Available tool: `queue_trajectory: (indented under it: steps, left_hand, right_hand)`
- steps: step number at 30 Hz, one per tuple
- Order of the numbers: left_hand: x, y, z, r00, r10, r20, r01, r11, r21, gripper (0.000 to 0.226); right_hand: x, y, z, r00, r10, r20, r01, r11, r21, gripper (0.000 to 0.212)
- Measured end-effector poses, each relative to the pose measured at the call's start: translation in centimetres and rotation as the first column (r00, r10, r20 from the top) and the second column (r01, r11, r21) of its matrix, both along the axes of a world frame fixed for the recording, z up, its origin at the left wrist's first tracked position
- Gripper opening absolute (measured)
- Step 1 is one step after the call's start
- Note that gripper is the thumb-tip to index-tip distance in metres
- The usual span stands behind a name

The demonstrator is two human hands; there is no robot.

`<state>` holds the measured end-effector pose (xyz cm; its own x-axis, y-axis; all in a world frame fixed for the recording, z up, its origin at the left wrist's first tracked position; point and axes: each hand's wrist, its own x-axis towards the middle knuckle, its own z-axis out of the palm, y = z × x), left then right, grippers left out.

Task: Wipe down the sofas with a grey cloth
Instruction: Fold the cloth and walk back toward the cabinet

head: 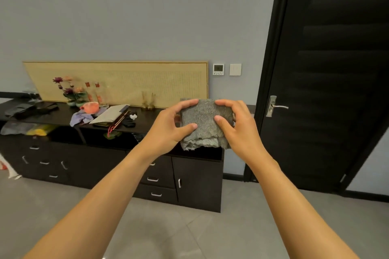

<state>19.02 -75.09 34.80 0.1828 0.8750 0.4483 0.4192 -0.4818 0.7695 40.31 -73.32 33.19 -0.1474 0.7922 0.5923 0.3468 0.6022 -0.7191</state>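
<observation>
Fingers (190,103) of the left hand (168,126) and right hand (235,124) curl over a folded grey cloth (205,121), thumbs pinching its front, held up mid-frame before a dark cabinet (195,176) beside a black door (328,73).

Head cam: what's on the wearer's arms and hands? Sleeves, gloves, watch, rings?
Nothing worn that shows. Left forearm and right forearm are bare down to the frame's bottom edge, no sleeves. Left hand and right hand are ungloved; no watch, wristband or rings visible. Fingers show short, unpainted nails.
</observation>
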Motion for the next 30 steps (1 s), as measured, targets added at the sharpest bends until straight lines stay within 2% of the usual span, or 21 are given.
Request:
queue_trajectory:
  steps: [8, 13, 17, 24, 30]
  left_hand:
    - [-2.5, 26.3, -5.7, 0.995, -0.062, 0.077, 0.064, 0.998, -0.028, 0.056]
    - [-4.3, 42.2, -8.7, 0.986, -0.105, 0.126, 0.121, 0.984, -0.128, 0.056]
    - [-5.1, 53.4, -12.4, 0.989, -0.102, 0.107, 0.123, 0.968, -0.221, 0.056]
    - [-4.5, 68.9, -23.1, 0.996, -0.081, 0.026, 0.085, 0.922, -0.377, 0.061]
    - [-3.9, 76.6, -32.1, 0.995, -0.043, -0.094, -0.014, 0.846, -0.532, 0.062]
  right_hand:
    - [-2.8, 24.9, -4.9, 0.996, -0.071, 0.049, 0.073, 0.997, -0.032, 0.032]
    - [-4.7, 39.9, -7.2, 0.987, -0.121, 0.105, 0.134, 0.983, -0.128, 0.031]
    - [-5.4, 50.3, -10.3, 0.979, -0.147, 0.139, 0.175, 0.96, -0.22, 0.031]
    - [-4.8, 65.5, -20.2, 0.967, -0.135, 0.216, 0.209, 0.904, -0.374, 0.033]
    - [-4.6, 73.7, -30.1, 0.964, -0.07, 0.257, 0.207, 0.806, -0.555, 0.034]
